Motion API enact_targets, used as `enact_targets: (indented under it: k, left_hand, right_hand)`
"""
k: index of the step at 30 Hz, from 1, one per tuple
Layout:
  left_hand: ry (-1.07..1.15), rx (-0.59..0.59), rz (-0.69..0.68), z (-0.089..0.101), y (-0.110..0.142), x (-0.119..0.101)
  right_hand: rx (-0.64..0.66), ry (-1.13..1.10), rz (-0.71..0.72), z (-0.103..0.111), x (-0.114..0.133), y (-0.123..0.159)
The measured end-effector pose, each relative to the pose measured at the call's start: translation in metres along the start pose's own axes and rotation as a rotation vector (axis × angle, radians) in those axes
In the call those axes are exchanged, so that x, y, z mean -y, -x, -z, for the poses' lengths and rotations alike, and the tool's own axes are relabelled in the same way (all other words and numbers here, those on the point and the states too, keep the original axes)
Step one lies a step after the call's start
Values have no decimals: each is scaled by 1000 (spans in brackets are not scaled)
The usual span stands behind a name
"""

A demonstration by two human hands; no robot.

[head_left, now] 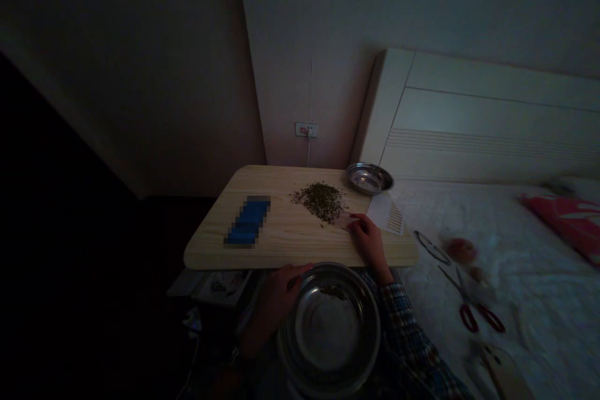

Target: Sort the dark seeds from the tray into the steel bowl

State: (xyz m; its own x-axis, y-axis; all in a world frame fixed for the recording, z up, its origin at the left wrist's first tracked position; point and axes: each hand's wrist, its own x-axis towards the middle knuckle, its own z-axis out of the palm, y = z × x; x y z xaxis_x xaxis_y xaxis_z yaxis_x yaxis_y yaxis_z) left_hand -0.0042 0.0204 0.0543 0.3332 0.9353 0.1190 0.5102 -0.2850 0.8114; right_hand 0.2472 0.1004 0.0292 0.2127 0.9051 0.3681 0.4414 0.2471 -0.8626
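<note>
A pile of small, dark greenish-brown dried bits (322,199), a few of them purplish, lies spread on a small wooden-topped table (290,253). My right hand (368,239) is at the pile's near right edge, its fingers closed on a pale, thin flat piece (343,220) that touches the bits. My left hand (285,286) grips the rim of a large steel bowl (328,331) below the table's front edge. A few dark bits lie inside this bowl. Dim light hides part of my left fingers.
A smaller steel bowl (370,179) stands at the table's back right, near a white comb-like sheet (388,214). A blurred-out blue item (248,222) lies at left. Red-handled scissors (469,306), glasses (432,247) and a phone (504,372) are on the bed.
</note>
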Motion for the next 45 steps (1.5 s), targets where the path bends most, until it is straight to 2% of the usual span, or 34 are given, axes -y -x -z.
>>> enact_targets:
  k: [16, 24, 35, 45]
  left_hand:
    - [-8, -4, -9, -3, -1, 6]
    - [21, 8, -3, -3, 0, 7]
    - [11, -2, 6, -1, -1, 2]
    - [15, 9, 36, 0, -1, -2]
  right_hand:
    - [6, 18, 7, 1, 0, -1]
    - [-45, 23, -11, 3, 3, 1]
    - [10, 20, 4, 0, 0, 0]
    - [0, 42, -7, 1, 1, -1]
